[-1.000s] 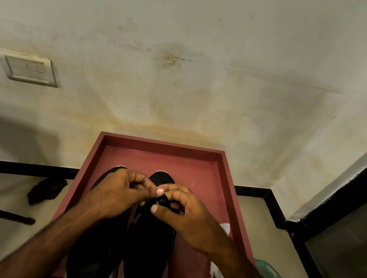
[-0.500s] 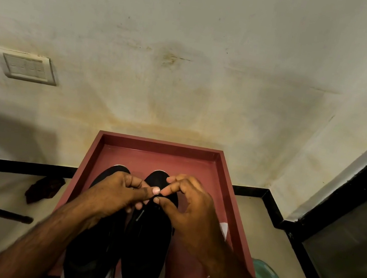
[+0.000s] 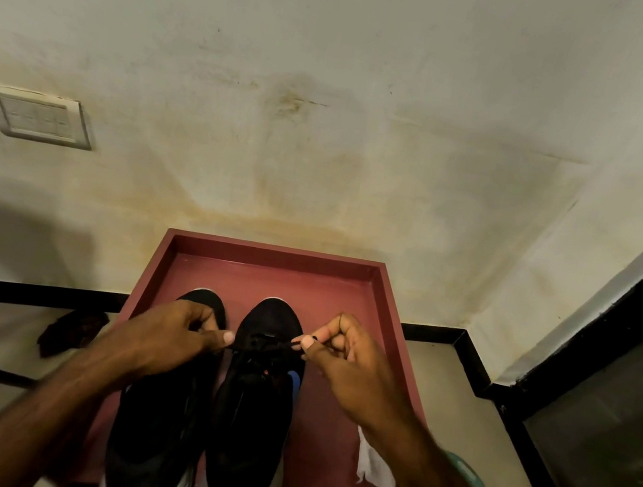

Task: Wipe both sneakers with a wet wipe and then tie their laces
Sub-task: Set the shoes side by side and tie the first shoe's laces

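Head view: two black sneakers stood side by side in red tray, toes toward wall. Left hand and right hand each pinched black lace over right-side sneaker, thumb and forefinger clamped, other fingers curled. Left-side sneaker sat partly under left wrist.

Risk, to my eye: thin lace slipping from pinch, knot going slack; uneven pull dragging shoe sideways.

White wipe lay at tray's right edge, dark rag on floor to left. Neither obstructed tying.
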The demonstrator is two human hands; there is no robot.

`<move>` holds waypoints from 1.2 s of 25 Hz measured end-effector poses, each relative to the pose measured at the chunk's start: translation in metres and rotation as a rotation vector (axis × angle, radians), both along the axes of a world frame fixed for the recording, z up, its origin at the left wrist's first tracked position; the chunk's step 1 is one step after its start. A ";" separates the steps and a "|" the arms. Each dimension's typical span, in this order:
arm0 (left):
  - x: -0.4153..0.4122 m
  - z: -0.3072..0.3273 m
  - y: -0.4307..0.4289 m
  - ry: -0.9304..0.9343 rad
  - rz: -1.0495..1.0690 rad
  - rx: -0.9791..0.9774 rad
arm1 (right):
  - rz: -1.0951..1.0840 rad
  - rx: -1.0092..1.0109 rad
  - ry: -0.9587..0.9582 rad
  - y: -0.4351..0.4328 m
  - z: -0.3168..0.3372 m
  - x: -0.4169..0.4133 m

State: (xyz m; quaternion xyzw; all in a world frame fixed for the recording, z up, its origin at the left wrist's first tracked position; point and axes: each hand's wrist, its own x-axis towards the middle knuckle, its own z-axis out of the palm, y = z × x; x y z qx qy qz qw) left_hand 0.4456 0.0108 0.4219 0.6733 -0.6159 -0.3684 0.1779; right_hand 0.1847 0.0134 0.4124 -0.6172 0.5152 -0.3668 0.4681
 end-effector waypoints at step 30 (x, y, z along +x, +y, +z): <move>0.023 0.018 0.002 -0.236 0.154 -0.290 | 0.134 -0.304 0.253 0.018 0.001 0.014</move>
